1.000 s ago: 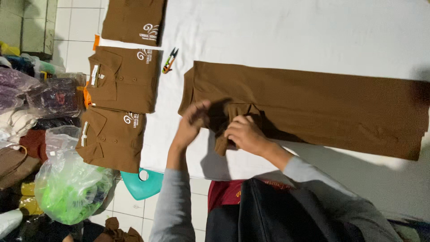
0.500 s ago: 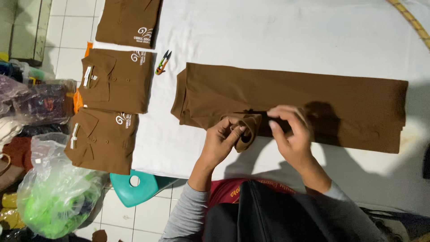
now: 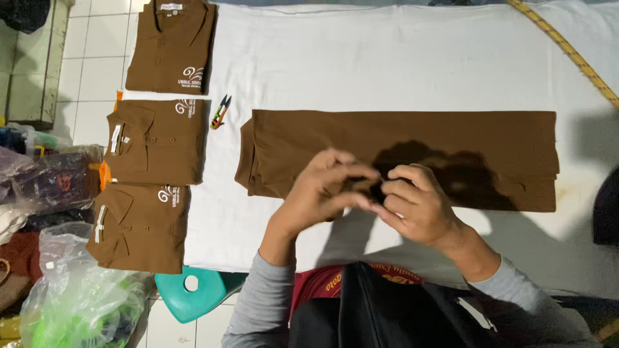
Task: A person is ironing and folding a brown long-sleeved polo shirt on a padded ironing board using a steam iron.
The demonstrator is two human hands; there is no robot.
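Observation:
A long folded brown garment [image 3: 451, 135] lies flat on the white-covered table [image 3: 387, 58]. My left hand [image 3: 319, 193] and my right hand [image 3: 419, 206] hover together over its near edge, fingertips meeting. They pinch a small dark piece [image 3: 377, 191] between them; it is too small and shadowed for me to tell what it is. The hands cast a dark shadow on the middle of the garment. My grey sleeves cover both forearms.
Three folded brown shirts with pale emblems lie in a column at the left: [image 3: 171, 48], [image 3: 155, 142], [image 3: 138, 225]. Small thread snips [image 3: 219, 111] lie beside them. A measuring tape [image 3: 567, 48] crosses the top right. A teal stool [image 3: 193, 293] and plastic bags [image 3: 77, 303] stand on the floor.
My hands have lifted off the garment's folded part and drawn together nearer to me. The garment now lies flat, and the view has shifted closer.

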